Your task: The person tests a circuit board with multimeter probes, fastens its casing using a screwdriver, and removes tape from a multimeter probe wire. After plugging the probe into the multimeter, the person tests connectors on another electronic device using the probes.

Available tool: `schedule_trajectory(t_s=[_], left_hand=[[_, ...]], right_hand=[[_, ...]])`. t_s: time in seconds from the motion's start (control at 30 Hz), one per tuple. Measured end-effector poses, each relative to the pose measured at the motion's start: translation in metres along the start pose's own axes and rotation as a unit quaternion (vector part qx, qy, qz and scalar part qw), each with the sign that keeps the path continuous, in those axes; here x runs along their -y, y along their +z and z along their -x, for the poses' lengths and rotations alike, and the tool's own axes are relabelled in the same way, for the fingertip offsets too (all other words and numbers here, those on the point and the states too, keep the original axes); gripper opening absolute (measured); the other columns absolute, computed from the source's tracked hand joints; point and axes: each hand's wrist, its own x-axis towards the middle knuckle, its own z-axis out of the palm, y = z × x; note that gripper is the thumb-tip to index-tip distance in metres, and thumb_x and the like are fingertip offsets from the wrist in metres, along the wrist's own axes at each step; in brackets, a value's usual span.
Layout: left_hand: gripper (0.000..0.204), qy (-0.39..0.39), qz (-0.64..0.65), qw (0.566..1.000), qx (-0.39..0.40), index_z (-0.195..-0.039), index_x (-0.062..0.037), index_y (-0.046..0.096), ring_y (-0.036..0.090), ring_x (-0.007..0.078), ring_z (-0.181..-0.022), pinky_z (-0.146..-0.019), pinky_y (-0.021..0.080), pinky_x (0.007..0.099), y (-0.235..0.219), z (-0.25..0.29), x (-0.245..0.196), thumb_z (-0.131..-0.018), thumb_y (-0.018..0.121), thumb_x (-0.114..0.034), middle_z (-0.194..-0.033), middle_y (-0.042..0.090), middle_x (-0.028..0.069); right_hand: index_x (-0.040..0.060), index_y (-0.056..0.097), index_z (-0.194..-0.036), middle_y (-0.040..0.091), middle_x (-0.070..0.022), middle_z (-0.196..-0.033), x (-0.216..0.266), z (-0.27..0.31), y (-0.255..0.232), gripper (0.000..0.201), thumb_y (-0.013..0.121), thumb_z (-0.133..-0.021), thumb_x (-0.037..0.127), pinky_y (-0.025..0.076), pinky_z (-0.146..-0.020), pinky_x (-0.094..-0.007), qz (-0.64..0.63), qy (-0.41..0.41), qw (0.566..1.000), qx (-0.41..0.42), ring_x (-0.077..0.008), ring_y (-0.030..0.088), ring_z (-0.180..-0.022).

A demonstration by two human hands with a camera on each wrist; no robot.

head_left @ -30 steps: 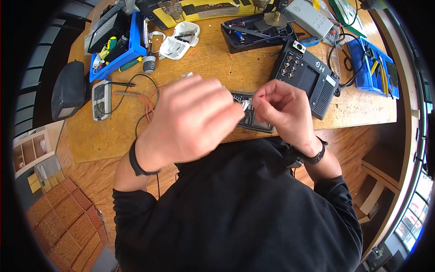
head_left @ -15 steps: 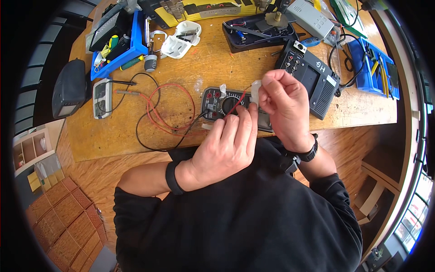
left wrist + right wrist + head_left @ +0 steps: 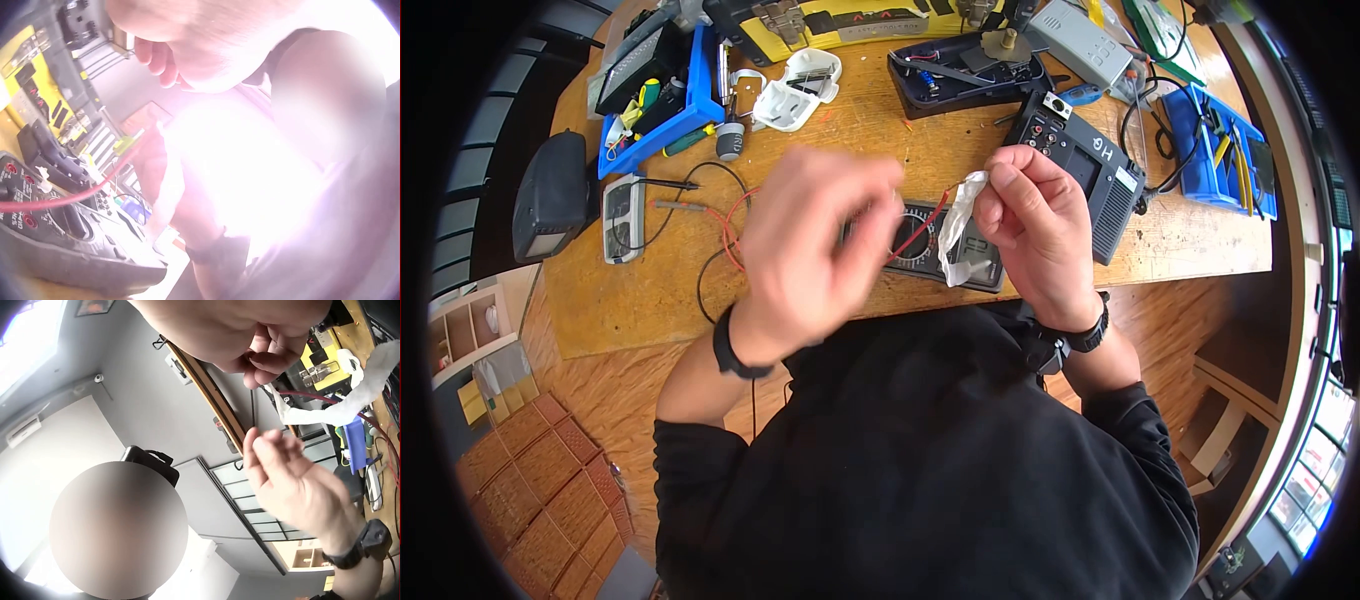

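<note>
In the head view my right hand (image 3: 1040, 225) pinches the top of a crumpled white paper strip (image 3: 956, 235) between thumb and fingers. A red test lead (image 3: 922, 238) runs up to the same fingertips. The strip hangs over the multimeter (image 3: 915, 262), which lies face up with its dial partly showing. My left hand (image 3: 810, 250) is motion-blurred above the table, left of the strip and overlapping the meter. The right wrist view shows the left hand (image 3: 306, 481) with loosely bent fingers close together, nothing visible in them. A small white scrap (image 3: 44, 179) sits on the meter's socket end.
A dark device with several sockets (image 3: 1090, 180) stands right of the meter. Behind are an open white case (image 3: 785, 110), a dark tray of parts (image 3: 960, 80) and a yellow box (image 3: 850, 28). Blue bins (image 3: 665, 130) with tools flank the table; another meter (image 3: 623, 220) lies left.
My left hand has lifted away from the strip and meter, up and to the left. The strip now hangs longer and twisted from my right hand, which stays nearly in place.
</note>
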Motion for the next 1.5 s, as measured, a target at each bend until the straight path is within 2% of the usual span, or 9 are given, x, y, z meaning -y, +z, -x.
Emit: schedule_trajectory(t_s=[0.1,0.2,0.33,0.43,0.77,1.0,1.17,1.37,1.5], left_hand=[[0.017,-0.275,0.303,0.910,0.060,-0.120,-0.0005,0.074,0.073,0.0150,-0.096,-0.088,0.058,0.0307,0.021,-0.004,0.036,-0.104,0.072,-0.006,-0.109,0.077,0.0062],[0.029,-0.368,0.476,0.747,0.283,-0.127,0.0009,0.072,0.074,0.0153,-0.107,-0.098,0.058,0.0308,0.027,-0.002,0.049,-0.099,0.078,-0.006,-0.116,0.079,0.0063],[0.040,-0.306,0.554,0.683,0.365,-0.131,0.0004,0.071,0.076,0.0183,-0.110,-0.099,0.059,0.0328,0.034,-0.003,0.049,-0.094,0.084,-0.010,-0.118,0.080,0.0098],[0.044,-0.351,0.538,0.644,0.414,-0.132,0.0006,0.070,0.076,0.0201,-0.111,-0.101,0.058,0.0333,0.024,-0.010,0.049,-0.093,0.086,-0.013,-0.119,0.080,0.0120],[0.052,-0.267,0.630,0.622,0.380,-0.132,0.0043,0.069,0.074,0.0177,-0.100,-0.085,0.053,0.0309,0.034,0.009,0.054,-0.115,0.055,-0.042,-0.105,0.081,0.0157],[0.053,-0.298,0.705,0.546,0.341,-0.130,0.0046,0.069,0.071,0.0155,-0.091,-0.082,0.052,0.0286,0.042,0.022,0.057,-0.114,0.057,-0.044,-0.094,0.075,0.0063],[0.036,-0.322,0.611,0.647,0.323,-0.118,0.0001,0.071,0.069,0.0103,-0.087,-0.077,0.052,0.0251,0.040,0.023,0.065,-0.106,0.074,-0.033,-0.095,0.073,0.0016],[0.022,-0.363,0.618,0.631,0.296,-0.105,-0.0036,0.069,0.069,0.0089,-0.082,-0.074,0.053,0.0244,0.024,0.009,0.063,-0.102,0.080,-0.022,-0.091,0.074,0.0006],[0.038,-0.382,0.544,0.673,0.325,-0.112,0.0017,0.074,0.071,0.0098,-0.077,-0.072,0.055,0.0235,0.008,-0.008,0.062,-0.093,0.089,-0.028,-0.092,0.076,0.0037]], right_hand=[[0.0015,0.067,-0.115,0.072,-0.0049,-0.087,-0.001,0.001,0.001,0.013,0.067,-0.110,0.013,0.045,-0.061,-0.0203,-0.025,0.011,0.999,0.019,-0.0077,0.063,-0.072],[0.0008,0.066,-0.120,0.073,-0.0054,-0.090,-0.002,0.003,0.003,0.015,0.065,-0.111,0.014,0.050,-0.065,-0.0211,-0.026,0.015,0.999,0.038,-0.0090,0.066,-0.076],[0.0007,0.064,-0.125,0.075,-0.0063,-0.096,-0.001,0.007,0.003,0.017,0.064,-0.112,0.012,0.056,-0.077,-0.0234,-0.031,0.009,0.998,0.060,-0.0106,0.070,-0.085],[0.0013,0.064,-0.126,0.076,-0.0069,-0.100,-0.001,0.008,0.003,0.017,0.064,-0.111,0.010,0.056,-0.081,-0.0247,-0.021,0.006,0.998,0.057,-0.0110,0.070,-0.090],[0.0001,0.069,-0.121,0.075,-0.0102,-0.112,-0.012,0.001,-0.008,0.015,0.070,-0.107,0.006,0.056,-0.083,-0.0282,0.053,-0.077,0.989,0.117,-0.0127,0.068,-0.090],[-0.0011,0.073,-0.118,0.070,-0.0116,-0.118,-0.014,0.003,-0.007,0.015,0.072,-0.103,0.001,0.057,-0.096,-0.0327,0.120,-0.130,0.975,0.138,-0.0169,0.069,-0.105],[-0.0023,0.074,-0.118,0.068,-0.0105,-0.118,-0.015,0.006,-0.011,0.017,0.074,-0.101,-0.002,0.057,-0.099,-0.0331,0.127,-0.137,0.972,0.146,-0.0178,0.069,-0.109],[-0.0034,0.076,-0.118,0.069,-0.0103,-0.117,-0.010,0.013,-0.008,0.017,0.074,-0.100,-0.001,0.057,-0.097,-0.0315,0.187,-0.131,0.966,0.124,-0.0170,0.069,-0.107],[-0.0041,0.076,-0.116,0.071,-0.0099,-0.115,-0.002,0.019,-0.002,0.016,0.075,-0.100,0.001,0.057,-0.095,-0.0306,0.234,-0.086,0.964,0.093,-0.0160,0.070,-0.104]])
